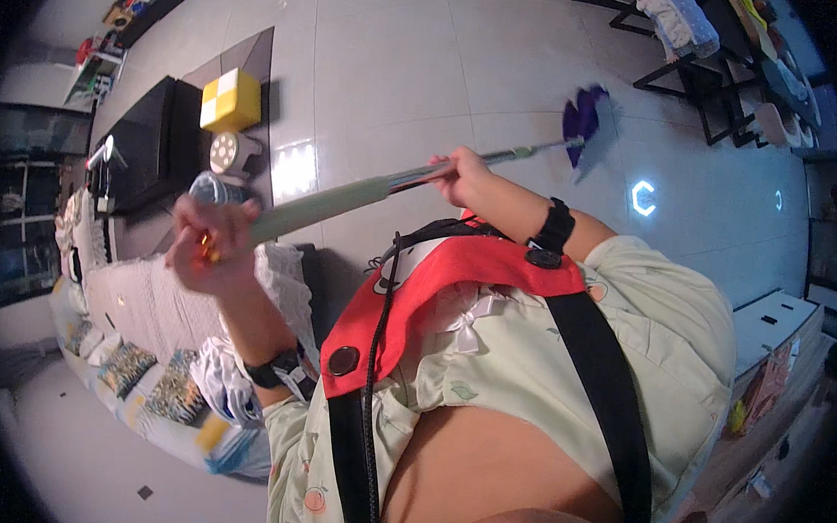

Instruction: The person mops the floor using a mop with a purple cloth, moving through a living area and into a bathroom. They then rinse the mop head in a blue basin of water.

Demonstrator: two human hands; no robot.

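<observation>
A long mop handle (329, 202) with a pale green grip and a metal pole slants across the view. My left hand (211, 238), blurred, is closed round the upper end of the green grip, with something orange showing at the fingers. My right hand (461, 178) holds the metal pole farther down. At the far end of the pole, a purple mop head (581, 124) is over the tiled floor; whether it touches the tiles I cannot tell. Both wrists wear black bands, and a red apron (447, 263) covers part of my chest.
A black low table (141, 147), a yellow and white cube (232, 99) and a round-topped stool (234, 153) stand to the left. A cloth-covered sofa (146, 302) lies at lower left. Black-framed furniture (688, 80) holds cloths at upper right; a white cabinet (774, 326) is at right.
</observation>
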